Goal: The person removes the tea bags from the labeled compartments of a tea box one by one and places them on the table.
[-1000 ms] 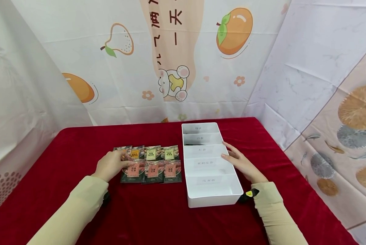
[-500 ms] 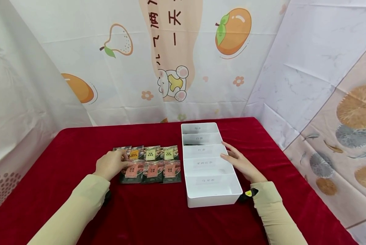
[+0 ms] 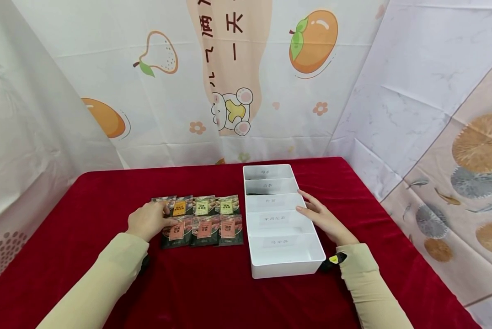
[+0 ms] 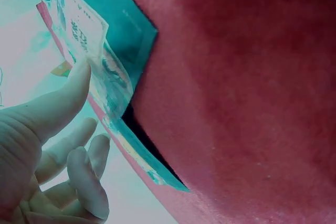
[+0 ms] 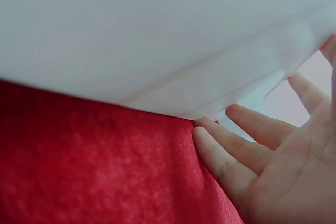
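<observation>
The front-left pink-labelled packet [image 3: 179,232] lies on the red surface [image 3: 213,297], with your left hand [image 3: 144,221] at its far left corner. Your thumb touches it and the other fingers are bent; you cannot tell whether any pinch it from behind. Just right lie two more pink-labelled packets [image 3: 205,230]; behind them are an orange-labelled packet [image 3: 181,208] and two yellow-green-labelled packets [image 3: 202,207], while your hand stands in front of the back-left packet [image 3: 163,198]. The white box [image 3: 287,270] stands between the packets and your right hand [image 3: 328,225], whose spread fingers, wide and gripping nothing, rest along its right side. The packets are flat, glossy and dark-edged; the box is smooth, long, round-cornered and split into five compartments; the cloth is velvety. Patterned curtains [image 3: 361,91] hang behind. The divider lettering is too faint to read, dark slivers in the two farthest compartments are unidentifiable, and your left wrist view is tinted and partial.
</observation>
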Tool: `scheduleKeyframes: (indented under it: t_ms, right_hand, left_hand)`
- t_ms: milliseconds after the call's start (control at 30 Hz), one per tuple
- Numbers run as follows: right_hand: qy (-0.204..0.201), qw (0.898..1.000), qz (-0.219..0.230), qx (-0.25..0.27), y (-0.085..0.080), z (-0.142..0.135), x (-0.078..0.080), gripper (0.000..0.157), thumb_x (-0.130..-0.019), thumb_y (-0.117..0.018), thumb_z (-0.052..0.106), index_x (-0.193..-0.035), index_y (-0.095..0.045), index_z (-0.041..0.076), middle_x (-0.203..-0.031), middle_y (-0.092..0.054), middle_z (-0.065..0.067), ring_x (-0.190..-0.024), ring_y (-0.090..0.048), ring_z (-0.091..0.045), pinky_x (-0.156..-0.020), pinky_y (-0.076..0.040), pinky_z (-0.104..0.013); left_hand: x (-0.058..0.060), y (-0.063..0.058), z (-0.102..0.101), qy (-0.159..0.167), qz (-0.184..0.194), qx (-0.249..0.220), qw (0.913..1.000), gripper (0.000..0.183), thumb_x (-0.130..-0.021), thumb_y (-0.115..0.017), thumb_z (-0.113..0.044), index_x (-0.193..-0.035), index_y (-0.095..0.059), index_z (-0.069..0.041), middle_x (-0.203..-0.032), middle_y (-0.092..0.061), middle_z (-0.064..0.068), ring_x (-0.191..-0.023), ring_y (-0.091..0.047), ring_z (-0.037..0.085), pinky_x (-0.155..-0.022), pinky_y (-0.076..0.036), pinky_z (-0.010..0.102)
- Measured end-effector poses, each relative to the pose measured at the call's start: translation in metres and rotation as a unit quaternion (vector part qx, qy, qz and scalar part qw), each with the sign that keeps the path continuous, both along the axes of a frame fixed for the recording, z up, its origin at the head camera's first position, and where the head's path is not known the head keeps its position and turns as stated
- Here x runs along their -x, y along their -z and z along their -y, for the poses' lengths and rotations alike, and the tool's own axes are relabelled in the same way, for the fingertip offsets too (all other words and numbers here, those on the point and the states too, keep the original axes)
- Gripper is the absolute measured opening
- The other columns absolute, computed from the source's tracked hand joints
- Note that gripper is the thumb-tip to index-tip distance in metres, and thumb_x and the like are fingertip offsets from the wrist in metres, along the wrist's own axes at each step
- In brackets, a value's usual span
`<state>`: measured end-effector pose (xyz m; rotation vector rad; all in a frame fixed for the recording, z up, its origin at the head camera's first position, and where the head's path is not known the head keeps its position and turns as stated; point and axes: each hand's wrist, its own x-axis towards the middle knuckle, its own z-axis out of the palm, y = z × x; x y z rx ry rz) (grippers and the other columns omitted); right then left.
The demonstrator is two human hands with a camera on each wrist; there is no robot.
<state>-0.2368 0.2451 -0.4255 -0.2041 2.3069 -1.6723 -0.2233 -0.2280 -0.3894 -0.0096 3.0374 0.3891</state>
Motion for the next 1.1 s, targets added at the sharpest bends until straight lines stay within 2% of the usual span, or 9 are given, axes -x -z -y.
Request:
scheduleKeyframes:
  t_ms: [233,467,600,1100]
  right_hand:
    - [-0.001,1.0,-0.003,0.0,-0.001,0.0,0.0,0.072,-0.099,-0.059,0.037,-0.159,-0.02,0.029,-0.157,-0.031,-0.023,-0.129,-0.052,-0.036,-0.103,-0.043,-0.045]
    - [-0.006,1.0,-0.008,0.002,-0.002,0.0,0.0,0.072,-0.1,-0.058,0.036,-0.16,-0.019,0.028,-0.157,-0.031,-0.024,-0.127,-0.053,-0.034,-0.101,-0.044,-0.043]
    - [-0.004,1.0,-0.008,0.004,-0.001,0.0,0.0,0.072,-0.1,-0.059,0.036,-0.159,-0.02,0.028,-0.156,-0.032,-0.024,-0.126,-0.054,-0.034,-0.101,-0.044,-0.043]
    - [-0.005,1.0,-0.008,0.002,-0.002,0.0,-0.001,0.072,-0.1,-0.058,0.037,-0.159,-0.019,0.028,-0.156,-0.032,-0.023,-0.128,-0.052,-0.035,-0.103,-0.044,-0.045]
  left_hand:
    - [0.002,-0.005,-0.005,-0.004,-0.006,0.002,1.0,0.042,-0.081,-0.081,-0.038,-0.102,-0.068,-0.005,-0.084,-0.066,0.01,-0.064,-0.056,0.019,-0.051,-0.044,0.033]
    - [0.006,-0.01,-0.012,0.0,-0.031,-0.007,0.9995,0.039,-0.083,-0.08,-0.037,-0.103,-0.069,-0.006,-0.096,-0.07,0.014,-0.069,-0.06,0.022,-0.053,-0.048,0.037]
    - [0.008,-0.013,-0.016,0.005,-0.04,-0.019,0.999,0.035,-0.085,-0.078,-0.037,-0.101,-0.07,-0.007,-0.098,-0.072,0.014,-0.069,-0.062,0.02,-0.051,-0.048,0.034]
    - [0.011,-0.028,-0.041,0.031,-0.085,-0.057,0.9943,0.032,-0.091,-0.069,-0.045,-0.097,-0.073,-0.014,-0.085,-0.073,0.005,-0.058,-0.055,0.015,-0.047,-0.043,0.029]
